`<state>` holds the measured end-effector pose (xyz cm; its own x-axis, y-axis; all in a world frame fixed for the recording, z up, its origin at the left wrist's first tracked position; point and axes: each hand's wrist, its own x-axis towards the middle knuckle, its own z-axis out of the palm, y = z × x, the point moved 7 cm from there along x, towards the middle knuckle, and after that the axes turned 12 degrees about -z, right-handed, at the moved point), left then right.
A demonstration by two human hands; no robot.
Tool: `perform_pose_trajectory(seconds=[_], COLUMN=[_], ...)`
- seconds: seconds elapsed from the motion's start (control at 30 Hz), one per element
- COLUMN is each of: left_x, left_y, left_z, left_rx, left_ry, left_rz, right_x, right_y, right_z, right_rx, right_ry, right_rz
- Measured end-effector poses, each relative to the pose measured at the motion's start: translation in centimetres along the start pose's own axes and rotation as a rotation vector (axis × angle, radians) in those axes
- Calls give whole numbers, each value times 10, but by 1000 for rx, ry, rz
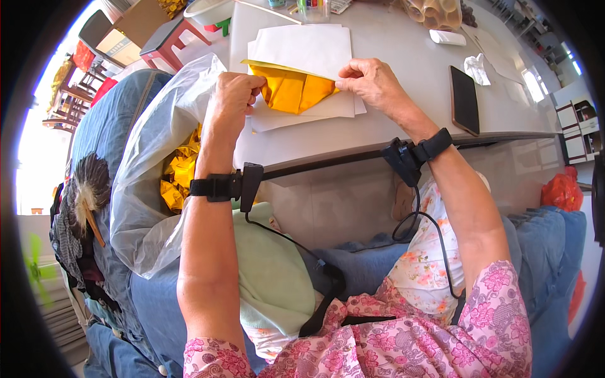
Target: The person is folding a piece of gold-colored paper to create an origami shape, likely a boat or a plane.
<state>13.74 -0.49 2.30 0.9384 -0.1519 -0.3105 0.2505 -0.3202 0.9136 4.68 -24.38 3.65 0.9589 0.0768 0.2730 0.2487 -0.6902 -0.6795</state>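
A folded piece of shiny gold foil paper (pixel 295 90) is stretched between my two hands, above white paper sheets (pixel 307 45) on the table. Its upper edge is nearly straight, and its lower part bulges towards me with creases. My left hand (pixel 236 92) pinches the left end between thumb and fingers. My right hand (pixel 366 80) pinches the right tip. Each wrist wears a black strap with a small device and a cable. To the left of my left forearm, a clear plastic bag (pixel 146 141) holds several crumpled or folded gold foil pieces (pixel 182 170).
On the light table (pixel 401 104) lie a smartphone (pixel 464 100), a crumpled white tissue (pixel 477 69) and a small white roll (pixel 447 38). A bag of rolled tubes (pixel 432 14) is at the far edge. A red-and-grey stool (pixel 172 40) stands left, and a feather duster (pixel 90 189) lies on the blue sofa.
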Motion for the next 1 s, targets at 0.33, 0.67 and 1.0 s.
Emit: perform_pose_trajectory(seconds=[0.33,0.67,1.0], left_x=[15,-32,-64], left_y=[-4,5,21], left_z=[6,67,81], left_rx=[364,450,645], left_ry=[200,56,71], left_rz=[134,475,617], right_x=[0,5,4], right_y=[1,11,19], right_z=[-2,5,0], right_rx=[-155,-64,12], right_ry=[78,48,61], right_rz=[-56,-19,57])
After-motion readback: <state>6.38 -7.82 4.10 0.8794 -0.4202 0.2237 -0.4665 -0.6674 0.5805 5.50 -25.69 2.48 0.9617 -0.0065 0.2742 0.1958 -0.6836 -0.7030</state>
